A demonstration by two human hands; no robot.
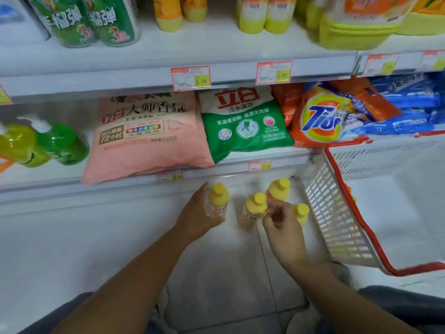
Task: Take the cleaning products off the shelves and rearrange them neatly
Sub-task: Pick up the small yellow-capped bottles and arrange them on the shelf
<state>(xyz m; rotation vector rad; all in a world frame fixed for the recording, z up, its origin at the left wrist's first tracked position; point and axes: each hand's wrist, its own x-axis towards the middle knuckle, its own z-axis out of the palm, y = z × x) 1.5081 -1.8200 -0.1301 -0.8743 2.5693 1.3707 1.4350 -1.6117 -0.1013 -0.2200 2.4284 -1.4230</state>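
Several small orange bottles with yellow caps stand on the tiled floor below the shelves. My left hand point(199, 213) wraps around the leftmost bottle point(218, 201). My right hand point(281, 225) has its fingers curled around another bottle point(277, 191), beside a middle bottle point(255, 207) and one at the right point(301, 213). On the shelf above lie a pink detergent bag point(144, 138), a green and white bag point(245, 124) and an orange Tide bag point(322, 116).
A white basket with a red rim point(337, 213) sits at the right, tilted, close to the bottles. Green spray bottles point(57, 145) lie at the shelf's left. Blue packs point(404, 109) are stacked at the far right. The top shelf holds green cans point(96, 20) and yellow-based bottles point(262, 15).
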